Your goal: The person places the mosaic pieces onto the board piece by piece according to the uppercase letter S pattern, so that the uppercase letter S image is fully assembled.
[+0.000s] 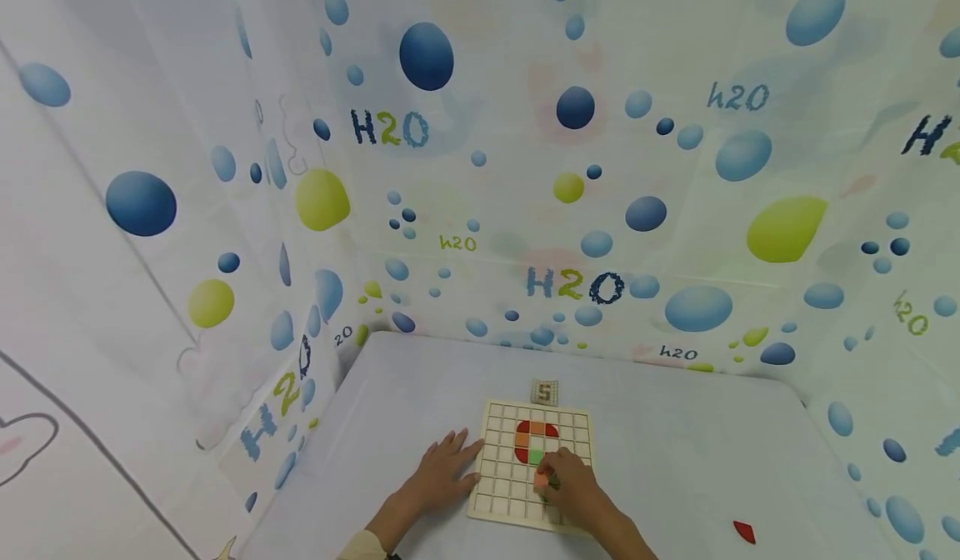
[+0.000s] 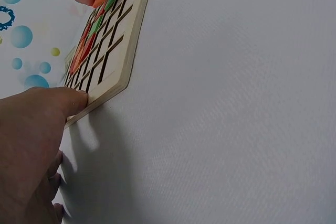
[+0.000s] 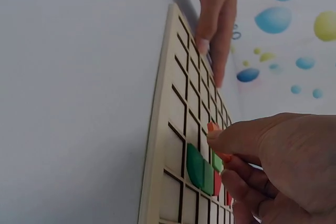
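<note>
A wooden grid board [image 1: 502,493] lies on the table with red, orange and green tiles set in several of its squares. My right hand [image 1: 573,485] is over the board's lower right part. It pinches an orange tile [image 3: 213,126] between thumb and fingers, just above the grid. Close below the pinch, a dark green tile [image 3: 195,166] sits in a square with other coloured tiles beside it. At the board's left edge rests my left hand [image 1: 445,470], fingers spread, its thumb touching the rim [image 2: 113,91].
Beyond the board's far edge is a small card [image 1: 544,392] with a pattern on it. A loose red tile [image 1: 744,532] lies on the table at the right. Patterned curtains [image 1: 510,210] stand behind the white table [image 1: 675,443].
</note>
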Tool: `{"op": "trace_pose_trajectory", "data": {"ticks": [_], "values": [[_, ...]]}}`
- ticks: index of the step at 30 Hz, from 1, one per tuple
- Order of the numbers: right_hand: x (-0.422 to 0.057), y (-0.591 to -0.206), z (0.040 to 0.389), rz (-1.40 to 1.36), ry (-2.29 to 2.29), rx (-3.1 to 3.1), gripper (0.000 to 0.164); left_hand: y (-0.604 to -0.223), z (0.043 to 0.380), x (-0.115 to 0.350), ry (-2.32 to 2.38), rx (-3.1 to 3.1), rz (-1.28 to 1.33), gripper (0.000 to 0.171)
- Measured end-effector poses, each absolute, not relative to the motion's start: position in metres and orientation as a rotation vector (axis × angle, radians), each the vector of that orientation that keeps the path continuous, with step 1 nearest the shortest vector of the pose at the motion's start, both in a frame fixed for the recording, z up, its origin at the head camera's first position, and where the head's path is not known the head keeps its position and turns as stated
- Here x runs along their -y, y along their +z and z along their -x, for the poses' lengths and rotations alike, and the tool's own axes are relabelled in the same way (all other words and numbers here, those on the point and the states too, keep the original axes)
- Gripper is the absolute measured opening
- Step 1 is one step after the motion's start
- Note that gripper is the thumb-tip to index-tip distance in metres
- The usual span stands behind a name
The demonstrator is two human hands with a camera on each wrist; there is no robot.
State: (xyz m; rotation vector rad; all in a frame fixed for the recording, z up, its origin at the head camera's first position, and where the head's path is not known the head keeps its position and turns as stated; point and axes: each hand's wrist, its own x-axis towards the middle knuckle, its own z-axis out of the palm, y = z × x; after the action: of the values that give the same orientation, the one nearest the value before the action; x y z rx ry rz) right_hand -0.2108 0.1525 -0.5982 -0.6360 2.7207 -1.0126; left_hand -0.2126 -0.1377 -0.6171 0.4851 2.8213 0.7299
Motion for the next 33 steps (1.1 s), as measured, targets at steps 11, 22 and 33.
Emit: {"op": "trace_pose_trajectory", "data": {"ticks": [11,22,33], "values": [[-0.141,-0.600,0.202,0.710,-0.842,-2.812,0.020,-0.615,0.212,0.136,0.732,-2.829,-0.480,0.059],[-0.135,-0.604,0.200,0.722,-0.776,-2.863,0.018,-0.616,0.212,0.136,0.728,-2.820,-0.473,0.060],[-0.138,-0.609,0.200,0.802,-0.670,-2.957,0.023,-0.620,0.214,0.138,0.734,-2.820,-0.495,0.060]]}}
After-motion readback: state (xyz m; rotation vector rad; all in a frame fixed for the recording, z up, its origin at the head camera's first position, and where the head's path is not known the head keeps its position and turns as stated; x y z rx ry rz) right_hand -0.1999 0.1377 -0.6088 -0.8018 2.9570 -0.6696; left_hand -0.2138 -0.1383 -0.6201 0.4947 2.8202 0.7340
